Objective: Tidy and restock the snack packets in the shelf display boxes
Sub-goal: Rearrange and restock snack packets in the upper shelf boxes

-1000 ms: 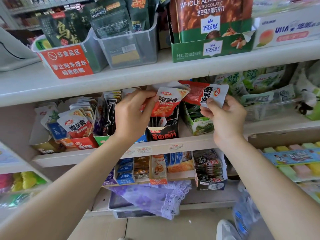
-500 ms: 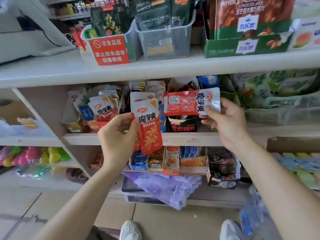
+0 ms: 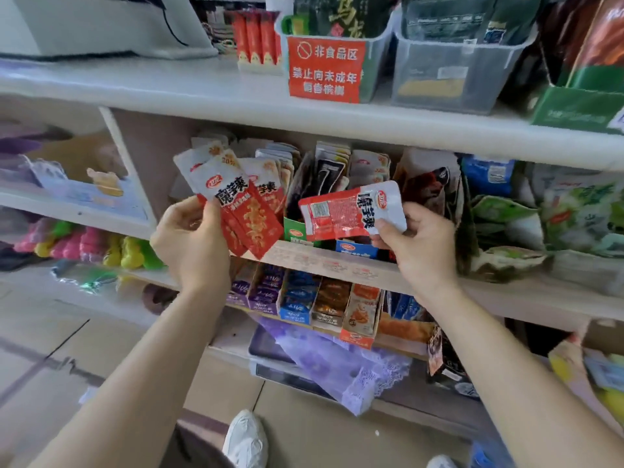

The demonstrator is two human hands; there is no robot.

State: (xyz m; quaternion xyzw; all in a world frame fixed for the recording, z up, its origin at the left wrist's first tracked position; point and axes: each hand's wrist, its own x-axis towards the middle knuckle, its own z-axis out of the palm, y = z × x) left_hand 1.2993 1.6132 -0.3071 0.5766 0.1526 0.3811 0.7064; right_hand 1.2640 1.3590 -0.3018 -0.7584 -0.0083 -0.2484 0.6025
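My left hand (image 3: pixel 189 238) grips a fanned bunch of red-and-white snack packets (image 3: pixel 236 211), held upright in front of the middle shelf's left end. My right hand (image 3: pixel 418 241) pinches one red-and-white packet (image 3: pixel 347 212) of the same kind, turned sideways, by its white end. Behind both hands, display boxes on the middle shelf (image 3: pixel 337 261) hold more packets: white-and-red ones (image 3: pixel 270 170), dark ones (image 3: pixel 327 173) in a green box (image 3: pixel 295 233), and a blue box (image 3: pixel 356 249).
The upper shelf (image 3: pixel 236 96) carries clear bins, one with a red sign (image 3: pixel 326 70). Green snack bags (image 3: pixel 540 224) fill the right of the middle shelf. Lower boxes (image 3: pixel 314 305) hold small packets above a purple lace cloth (image 3: pixel 334 366). My white shoes stand on the tiled floor.
The view swung left. My left hand carried its packets left and up, toward the left-hand display box. My right hand still holds its sideways packet, now slightly lower.
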